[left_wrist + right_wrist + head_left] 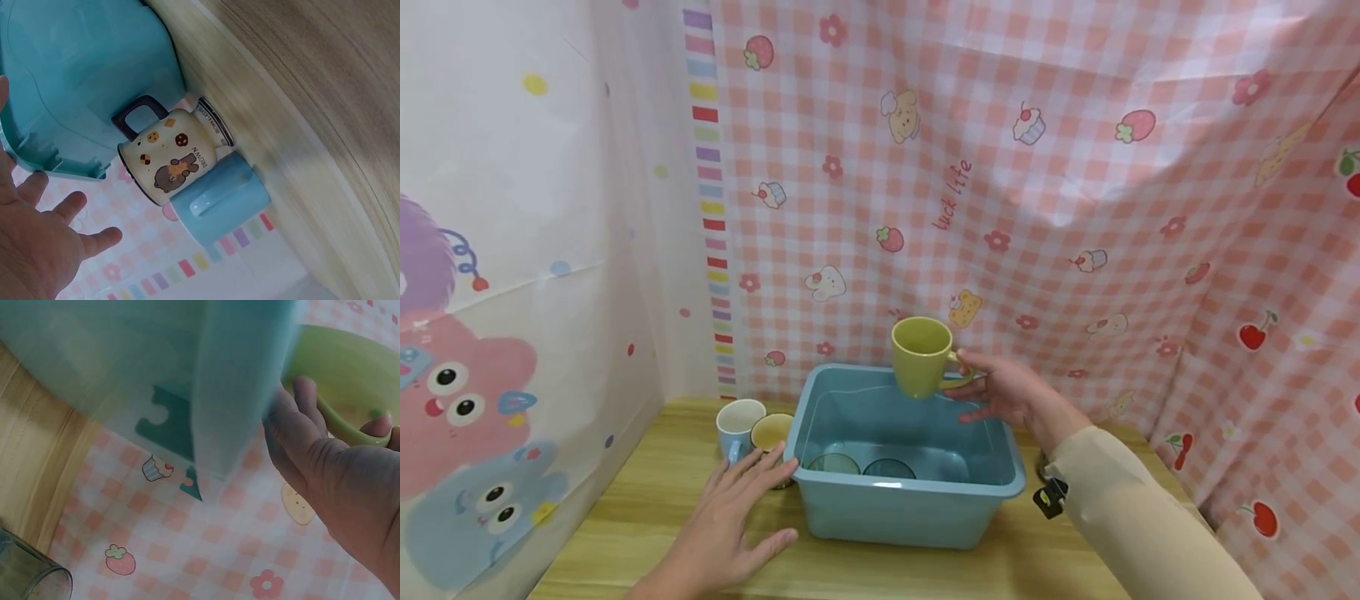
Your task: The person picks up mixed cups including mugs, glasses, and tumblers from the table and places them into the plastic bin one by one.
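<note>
My right hand point(1011, 392) holds a yellow-green mug point(917, 358) by its handle, above the back of a blue plastic bin point(902, 521). The mug is upright, its inside partly visible from above. Two glass things, a greenish one point(835, 464) and a darker one point(889, 469), lie in the bin; their full shapes are hidden by its front wall. My left hand point(726, 512) is spread by the bin's left front corner; whether a fingertip touches the rim I cannot tell. Beyond its fingers stand a light blue mug point(222, 200) and a cream bear-print mug point(172, 156).
A clear greenish glass point(31, 575) stands on the wooden table point(647, 492), right of the bin and mostly behind my right sleeve in the head view. A pink checked curtain point(1037, 192) hangs close behind the bin, with a white printed curtain point(550, 217) at the left.
</note>
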`<state>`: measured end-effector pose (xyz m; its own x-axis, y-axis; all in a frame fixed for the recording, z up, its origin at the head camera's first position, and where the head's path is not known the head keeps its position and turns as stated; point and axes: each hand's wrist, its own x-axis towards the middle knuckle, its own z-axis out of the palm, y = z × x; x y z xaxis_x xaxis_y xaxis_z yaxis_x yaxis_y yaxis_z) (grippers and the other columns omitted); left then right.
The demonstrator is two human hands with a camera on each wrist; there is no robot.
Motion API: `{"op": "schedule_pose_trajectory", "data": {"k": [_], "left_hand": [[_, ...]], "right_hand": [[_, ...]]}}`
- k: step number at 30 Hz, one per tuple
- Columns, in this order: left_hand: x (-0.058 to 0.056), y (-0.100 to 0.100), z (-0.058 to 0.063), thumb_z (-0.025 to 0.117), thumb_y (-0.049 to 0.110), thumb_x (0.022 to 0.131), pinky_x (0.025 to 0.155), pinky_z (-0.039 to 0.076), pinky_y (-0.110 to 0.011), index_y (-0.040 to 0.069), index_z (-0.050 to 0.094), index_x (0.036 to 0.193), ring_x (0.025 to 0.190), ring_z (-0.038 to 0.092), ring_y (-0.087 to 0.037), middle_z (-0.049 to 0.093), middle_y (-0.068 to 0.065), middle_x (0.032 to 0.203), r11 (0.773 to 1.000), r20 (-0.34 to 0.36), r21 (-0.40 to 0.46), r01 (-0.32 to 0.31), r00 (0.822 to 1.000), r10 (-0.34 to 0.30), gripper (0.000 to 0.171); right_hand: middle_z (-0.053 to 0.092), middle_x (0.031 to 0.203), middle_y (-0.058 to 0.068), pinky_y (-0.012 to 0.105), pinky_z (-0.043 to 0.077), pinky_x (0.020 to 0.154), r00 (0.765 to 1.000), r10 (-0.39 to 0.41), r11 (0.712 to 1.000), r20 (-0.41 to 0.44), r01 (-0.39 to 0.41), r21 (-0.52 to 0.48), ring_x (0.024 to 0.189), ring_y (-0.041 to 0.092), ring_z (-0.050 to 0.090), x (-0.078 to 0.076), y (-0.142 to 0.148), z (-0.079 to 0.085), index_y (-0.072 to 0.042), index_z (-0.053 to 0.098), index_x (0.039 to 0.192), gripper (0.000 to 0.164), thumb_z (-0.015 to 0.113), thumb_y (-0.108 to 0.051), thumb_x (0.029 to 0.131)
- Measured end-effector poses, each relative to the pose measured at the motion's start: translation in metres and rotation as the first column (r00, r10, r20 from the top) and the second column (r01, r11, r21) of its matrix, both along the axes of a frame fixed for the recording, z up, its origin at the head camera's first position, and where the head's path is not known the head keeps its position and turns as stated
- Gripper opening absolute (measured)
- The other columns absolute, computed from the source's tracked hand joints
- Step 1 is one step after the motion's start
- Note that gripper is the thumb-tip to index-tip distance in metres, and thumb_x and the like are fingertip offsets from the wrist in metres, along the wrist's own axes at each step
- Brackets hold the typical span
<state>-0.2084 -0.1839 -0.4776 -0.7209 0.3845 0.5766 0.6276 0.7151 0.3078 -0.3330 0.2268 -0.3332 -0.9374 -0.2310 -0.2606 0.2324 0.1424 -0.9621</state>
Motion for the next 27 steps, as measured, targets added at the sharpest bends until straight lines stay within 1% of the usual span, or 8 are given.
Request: {"op": "schedule_pose_trajectory", "data": {"k": [3,6,9,11,17,20,23,27], "left_hand": [[0.0,0.0,0.0,0.091,0.04,0.083,0.106,0.034,-0.087,0.027,0.054,0.158,0.146,0.051,-0.048,0.05,-0.005,0.167,1.0,-0.009,-0.001,0.001,1.0,-0.001,0.084],[0.001,0.0,0.001,0.092,0.039,0.083,0.106,0.034,-0.087,0.027,0.054,0.157,0.145,0.052,-0.049,0.05,-0.006,0.167,1.0,-0.018,-0.004,-0.001,1.0,0.001,0.084],[0.002,0.0,0.002,0.092,0.039,0.083,0.107,0.034,-0.087,0.027,0.054,0.157,0.146,0.052,-0.048,0.05,-0.006,0.167,1.0,-0.014,-0.008,-0.008,1.0,0.008,0.084],[0.002,0.0,0.002,0.091,0.039,0.083,0.107,0.034,-0.087,0.028,0.054,0.158,0.147,0.051,-0.048,0.05,-0.006,0.167,1.0,-0.005,-0.011,-0.012,1.0,0.012,0.084],[0.002,0.0,0.003,0.089,0.045,0.085,0.108,0.034,-0.086,0.03,0.053,0.158,0.148,0.05,-0.046,0.049,-0.005,0.168,1.0,0.011,-0.022,-0.019,1.0,0.019,0.083],[0.002,-0.001,0.003,0.089,0.046,0.085,0.109,0.034,-0.086,0.03,0.053,0.158,0.148,0.05,-0.046,0.049,-0.004,0.168,0.999,0.015,-0.027,-0.021,1.0,0.021,0.083],[0.002,-0.001,0.003,0.089,0.045,0.085,0.109,0.034,-0.086,0.029,0.053,0.158,0.148,0.05,-0.046,0.049,-0.005,0.168,0.999,0.014,-0.027,-0.021,1.0,0.021,0.083],[0.002,-0.001,0.003,0.088,0.047,0.086,0.11,0.034,-0.086,0.031,0.052,0.159,0.149,0.05,-0.046,0.049,-0.005,0.168,0.999,0.022,-0.027,-0.02,1.0,0.021,0.082]], "right_hand": [[0.049,0.162,0.028,0.063,0.055,0.107,1.0,0.027,1.0,0.007,-0.027,-0.007,0.148,0.046,0.053,-0.005,-0.001,-0.004,-0.012,0.053,0.108,0.033,0.051,-0.044,0.112],[0.049,0.162,0.027,0.063,0.055,0.108,0.999,0.053,0.998,0.012,-0.053,-0.016,0.149,0.046,0.052,-0.01,-0.004,-0.008,-0.013,0.052,0.103,0.032,0.05,-0.044,0.112],[0.05,0.161,0.028,0.065,0.053,0.109,0.997,0.08,0.997,0.011,-0.08,-0.022,0.15,0.047,0.05,-0.013,-0.007,-0.012,-0.015,0.051,0.098,0.032,0.049,-0.043,0.112],[0.052,0.159,0.028,0.065,0.053,0.109,0.996,0.089,0.996,0.009,-0.089,-0.022,0.15,0.048,0.049,-0.015,-0.009,-0.014,-0.015,0.051,0.098,0.032,0.05,-0.044,0.112],[0.058,0.153,0.027,0.065,0.055,0.107,0.995,0.1,0.995,0.008,-0.1,0.019,0.147,0.047,0.053,-0.02,-0.012,-0.02,-0.012,0.05,0.105,0.033,0.052,-0.044,0.111],[0.058,0.154,0.027,0.065,0.054,0.108,0.994,0.104,0.994,0.019,-0.105,0.032,0.146,0.046,0.054,-0.02,-0.013,-0.021,-0.012,0.05,0.106,0.033,0.052,-0.044,0.111],[0.056,0.155,0.027,0.066,0.054,0.107,0.993,0.115,0.992,0.02,-0.116,0.05,0.145,0.045,0.055,-0.02,-0.015,-0.022,-0.013,0.051,0.104,0.032,0.052,-0.044,0.111],[0.055,0.156,0.026,0.065,0.056,0.105,0.991,0.13,0.988,0.026,-0.132,0.076,0.143,0.044,0.056,-0.02,-0.02,-0.02,-0.012,0.05,0.105,0.033,0.051,-0.044,0.111]]}}
